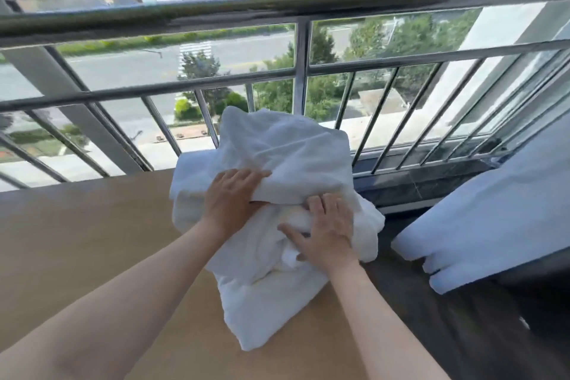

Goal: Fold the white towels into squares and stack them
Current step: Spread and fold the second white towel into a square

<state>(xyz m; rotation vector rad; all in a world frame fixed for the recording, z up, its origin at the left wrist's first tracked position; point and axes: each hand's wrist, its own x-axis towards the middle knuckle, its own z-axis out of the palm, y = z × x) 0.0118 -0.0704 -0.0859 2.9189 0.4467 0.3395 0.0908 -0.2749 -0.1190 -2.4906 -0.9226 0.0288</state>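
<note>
On the far right part of the tan table (77, 241), close against the window railing (216, 89), sits a rumpled heap of white towels (277, 163); the heap is unfolded and bunched, and its long axis runs from a near corner that points toward the camera up to a raised peak at the far end, leaning slightly to the right; its right side hangs over the table's right edge. The left hand (229, 199) lies on the left middle of the heap, palm down; its fingers (246, 176) curl over a thick fold of cloth and its thumb is tucked under that fold, so it grips the towel there. The right hand (324, 233) is just beside it, lower and to the right, spread flat with fingers apart and pressing on the bunched lower layers; it pinches nothing that can be seen. Both forearms are bare and reach in from the near edge. To the right, well apart from the heap and off the table, a pale folded cloth (493, 219) lies slanted on a dark surface; whether it is another towel cannot be told. Beyond the railing, trees and a road show below.
</note>
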